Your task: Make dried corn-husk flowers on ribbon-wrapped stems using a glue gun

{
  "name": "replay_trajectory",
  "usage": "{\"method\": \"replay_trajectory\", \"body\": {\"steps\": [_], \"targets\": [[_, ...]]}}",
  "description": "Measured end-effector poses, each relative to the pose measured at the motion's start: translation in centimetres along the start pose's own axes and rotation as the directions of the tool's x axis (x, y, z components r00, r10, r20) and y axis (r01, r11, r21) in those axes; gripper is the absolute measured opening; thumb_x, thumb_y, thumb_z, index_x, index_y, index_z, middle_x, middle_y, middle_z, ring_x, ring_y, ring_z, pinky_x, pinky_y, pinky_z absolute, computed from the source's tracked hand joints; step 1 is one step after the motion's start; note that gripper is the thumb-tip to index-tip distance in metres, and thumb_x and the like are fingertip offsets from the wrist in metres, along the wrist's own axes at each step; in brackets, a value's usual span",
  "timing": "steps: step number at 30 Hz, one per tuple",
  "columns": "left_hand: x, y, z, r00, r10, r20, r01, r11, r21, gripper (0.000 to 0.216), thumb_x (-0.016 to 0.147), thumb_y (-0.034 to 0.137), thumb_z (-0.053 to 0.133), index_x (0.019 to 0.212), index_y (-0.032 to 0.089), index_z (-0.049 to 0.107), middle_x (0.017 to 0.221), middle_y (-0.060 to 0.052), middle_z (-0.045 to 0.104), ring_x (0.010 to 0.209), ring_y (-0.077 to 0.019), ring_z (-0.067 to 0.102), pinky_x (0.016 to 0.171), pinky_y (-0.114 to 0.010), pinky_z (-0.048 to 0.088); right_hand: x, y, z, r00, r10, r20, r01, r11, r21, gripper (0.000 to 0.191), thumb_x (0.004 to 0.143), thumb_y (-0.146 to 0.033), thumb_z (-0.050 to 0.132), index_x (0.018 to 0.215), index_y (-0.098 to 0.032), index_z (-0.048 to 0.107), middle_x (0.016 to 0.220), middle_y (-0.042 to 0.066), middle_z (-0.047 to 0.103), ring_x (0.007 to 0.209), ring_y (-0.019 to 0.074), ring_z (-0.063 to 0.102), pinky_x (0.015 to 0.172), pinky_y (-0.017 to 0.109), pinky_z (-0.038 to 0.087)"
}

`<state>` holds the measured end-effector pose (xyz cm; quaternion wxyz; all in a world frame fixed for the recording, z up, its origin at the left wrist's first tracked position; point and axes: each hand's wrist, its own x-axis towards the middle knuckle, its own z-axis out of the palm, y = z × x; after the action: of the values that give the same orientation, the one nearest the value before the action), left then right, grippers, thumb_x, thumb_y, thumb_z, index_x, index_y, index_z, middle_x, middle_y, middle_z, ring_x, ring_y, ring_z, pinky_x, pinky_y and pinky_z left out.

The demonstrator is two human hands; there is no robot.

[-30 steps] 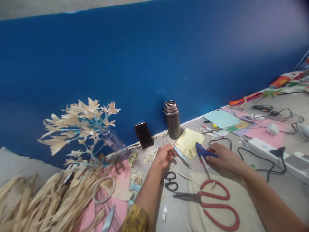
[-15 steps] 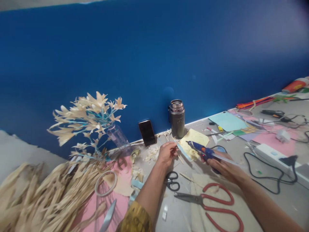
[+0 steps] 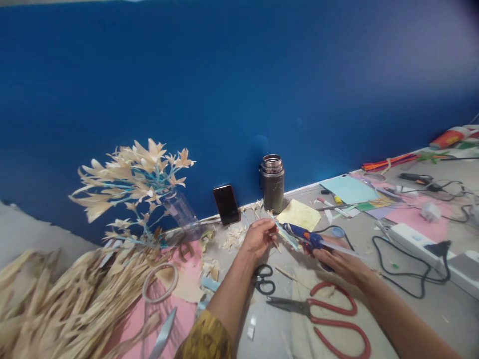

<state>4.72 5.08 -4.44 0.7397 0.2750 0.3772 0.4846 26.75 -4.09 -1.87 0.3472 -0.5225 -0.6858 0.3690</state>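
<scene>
My right hand (image 3: 339, 257) is wrapped round a blue glue gun (image 3: 312, 238) with a clear glue stick at its back. The gun's nozzle points left, at a light blue paper strip (image 3: 292, 241). Pinched in the fingertips of my left hand (image 3: 260, 236) is a thin stem, with the strip running from it; the exact grip is partly hidden. Just below my left hand lie small black scissors (image 3: 265, 280). Large red-handled scissors (image 3: 312, 308) rest on the table between my forearms.
At the left, pale husk flowers (image 3: 138, 172) stand in a clear vase (image 3: 181, 209) above dried husks (image 3: 75, 299). A phone (image 3: 226, 204) and a steel flask (image 3: 273, 184) stand by the blue wall. A power strip (image 3: 415, 242) with a black cable lies right.
The glue gun's nozzle has come closer to my left fingers and now meets the blue strip, away from the yellow paper. The whole view has shifted slightly.
</scene>
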Motion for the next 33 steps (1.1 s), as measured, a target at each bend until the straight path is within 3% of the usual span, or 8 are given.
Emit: {"method": "replay_trajectory", "body": {"steps": [7,15,21,33], "targets": [[0.05,-0.3,-0.02,1.0,0.02,-0.02,-0.02,1.0,0.015,0.024,0.06,0.015,0.087,0.075,0.013,0.068,0.073,-0.003,0.068,0.065,-0.0137,0.064,0.053,-0.023,0.046,-0.19,1.09,0.08,0.998,0.048,-0.041,-0.049,0.998,-0.028,0.034,0.087,-0.055,0.054,0.081,-0.027,0.071,0.091,0.008,0.073,0.091,0.0288,0.067,0.087,0.039,0.055],[0.02,-0.26,0.0,0.998,0.036,-0.042,-0.035,0.999,0.01,0.027,0.058,0.016,0.088,0.076,0.014,0.068,0.074,-0.003,0.069,0.066,-0.0142,0.064,0.057,-0.025,0.046,-0.26,0.42,-0.24,0.999,0.019,0.051,-0.022,0.998,0.063,0.042,0.092,-0.059,0.049,0.088,-0.024,0.072,0.082,0.007,0.068,0.07,0.0223,0.062,0.062,0.032,0.052],[0.01,-0.19,-0.01,0.998,0.041,-0.043,-0.04,0.999,0.009,0.029,0.057,0.017,0.088,0.076,0.015,0.067,0.073,-0.003,0.069,0.066,-0.0145,0.063,0.057,-0.026,0.047,-0.33,0.54,-0.4,0.998,0.033,0.046,-0.036,0.996,0.081,0.043,0.092,-0.06,0.048,0.085,-0.025,0.072,0.087,0.006,0.069,0.073,0.0218,0.062,0.064,0.031,0.052],[0.05,-0.26,-0.12,0.999,0.034,-0.017,-0.034,0.999,0.009,0.028,0.056,0.017,0.089,0.073,0.015,0.066,0.075,-0.004,0.07,0.069,-0.0157,0.064,0.059,-0.027,0.047,-0.41,0.56,-0.2,0.997,0.061,0.051,-0.065,0.994,0.089,0.046,0.091,-0.063,0.047,0.08,-0.023,0.067,0.079,0.005,0.063,0.07,0.0197,0.058,0.062,0.029,0.05]]}}
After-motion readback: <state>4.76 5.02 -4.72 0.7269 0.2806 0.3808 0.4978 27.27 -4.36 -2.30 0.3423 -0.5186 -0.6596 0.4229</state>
